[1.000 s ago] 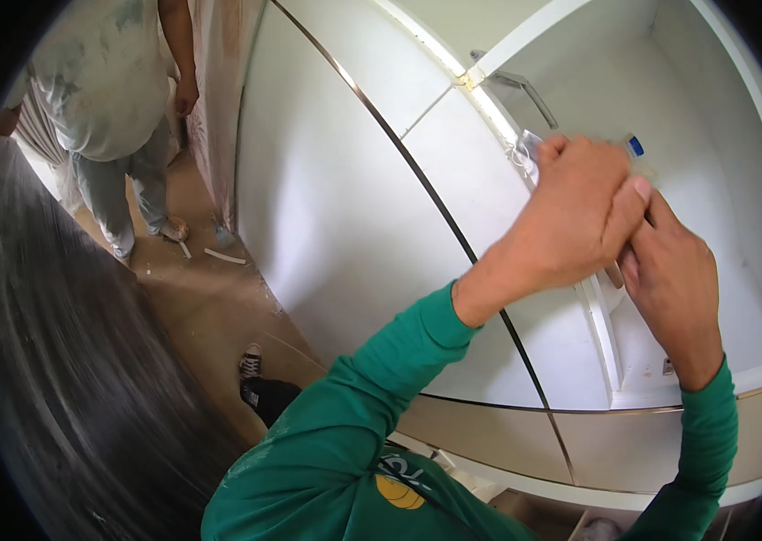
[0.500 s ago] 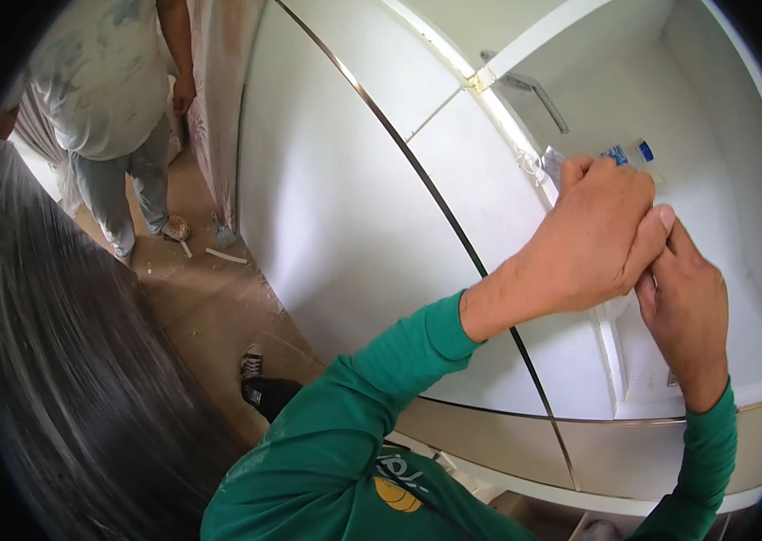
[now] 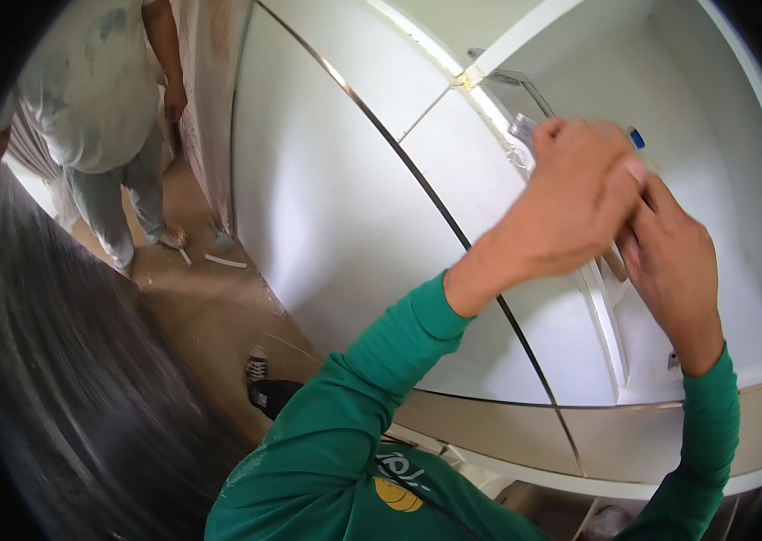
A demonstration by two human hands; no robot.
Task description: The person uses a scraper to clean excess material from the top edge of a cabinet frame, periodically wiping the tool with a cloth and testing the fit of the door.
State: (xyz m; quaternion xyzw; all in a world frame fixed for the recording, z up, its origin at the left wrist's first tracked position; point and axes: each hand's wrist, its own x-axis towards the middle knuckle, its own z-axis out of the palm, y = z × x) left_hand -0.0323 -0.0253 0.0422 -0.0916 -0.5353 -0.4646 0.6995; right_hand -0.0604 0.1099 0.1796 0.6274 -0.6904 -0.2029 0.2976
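Both my hands up at the cabinet's open edge

My left hand (image 3: 579,203) lies over and left of my right hand (image 3: 674,270), the two touching, both before the cabinet (image 3: 336,207); a tool (image 3: 525,131) pokes out above the left hand, its tip (image 3: 637,138) showing to the right. The open compartment (image 3: 715,117) sits behind and right of the hands, the closed door panels to their left. Another person (image 3: 101,99) stands far left on the floor (image 3: 210,307), well apart; my shoe (image 3: 257,365) is below, near the cabinet's foot
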